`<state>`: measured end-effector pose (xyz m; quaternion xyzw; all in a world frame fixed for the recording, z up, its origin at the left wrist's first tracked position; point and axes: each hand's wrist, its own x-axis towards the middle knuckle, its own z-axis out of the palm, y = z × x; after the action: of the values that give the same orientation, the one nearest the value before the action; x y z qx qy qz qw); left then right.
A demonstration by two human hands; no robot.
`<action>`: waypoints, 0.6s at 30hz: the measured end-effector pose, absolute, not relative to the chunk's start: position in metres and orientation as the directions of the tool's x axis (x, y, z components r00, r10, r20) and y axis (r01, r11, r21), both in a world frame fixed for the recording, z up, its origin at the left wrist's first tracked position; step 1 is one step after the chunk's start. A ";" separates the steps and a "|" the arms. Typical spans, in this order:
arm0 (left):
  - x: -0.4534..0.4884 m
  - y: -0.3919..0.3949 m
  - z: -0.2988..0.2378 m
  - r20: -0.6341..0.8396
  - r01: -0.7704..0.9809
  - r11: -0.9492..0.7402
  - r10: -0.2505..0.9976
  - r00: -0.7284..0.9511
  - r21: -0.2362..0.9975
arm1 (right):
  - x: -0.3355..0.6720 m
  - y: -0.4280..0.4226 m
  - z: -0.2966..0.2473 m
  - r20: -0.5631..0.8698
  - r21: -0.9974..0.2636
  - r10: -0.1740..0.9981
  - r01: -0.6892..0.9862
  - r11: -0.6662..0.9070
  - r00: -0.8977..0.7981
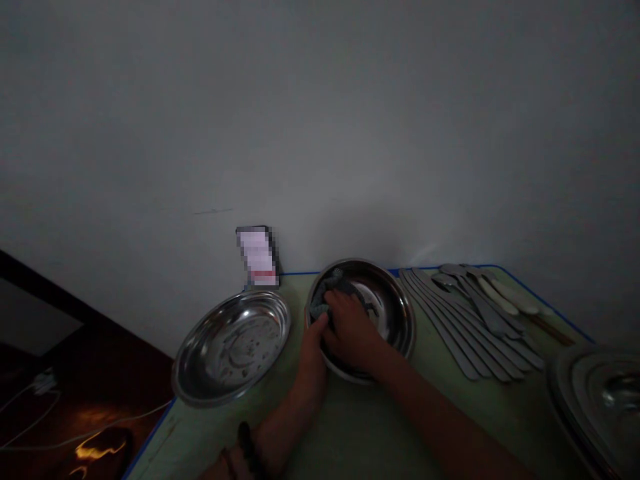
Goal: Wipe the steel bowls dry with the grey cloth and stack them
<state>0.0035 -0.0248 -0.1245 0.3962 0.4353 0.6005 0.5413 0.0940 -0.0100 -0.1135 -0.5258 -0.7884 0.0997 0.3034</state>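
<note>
A round steel bowl (387, 310) is tilted up on the table, leaning away from me. My left hand (314, 343) grips its near left rim, thumb over the edge and the other fingers hidden behind the bowl. Inside the bowl, my right hand (347, 327) presses a grey-green cloth (320, 301) against the left inner wall, its fingers bunched on the fabric. To the left lies a second steel bowl (235, 343), with spots on its bottom.
Several steel knives (455, 327), spoons (453, 270) and white-handled utensils (500, 297) lie right of the bowl. Stacked steel dishes (600, 400) occupy the right front corner. A phone (259, 257) leans on the wall (320, 133). The green table (350, 433) has a blue edge.
</note>
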 end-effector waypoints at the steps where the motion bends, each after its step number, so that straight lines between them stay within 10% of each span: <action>1: 0.002 -0.024 -0.128 0.008 -0.299 -0.040 0.994 -0.109 0.953 | 0.093 -0.010 -0.114 0.369 -0.458 0.890 0.782 0.424 -0.266; 18: 0.004 -0.041 -0.113 0.274 -0.039 -0.276 0.960 -0.050 0.960 | 0.121 0.001 -0.120 0.340 -0.156 0.940 0.983 0.095 -0.037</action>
<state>0.0041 -0.0413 -0.1129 0.5419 0.4249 0.5870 0.4257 0.1214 0.0010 -0.1203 -0.6701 -0.7174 -0.0602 0.1809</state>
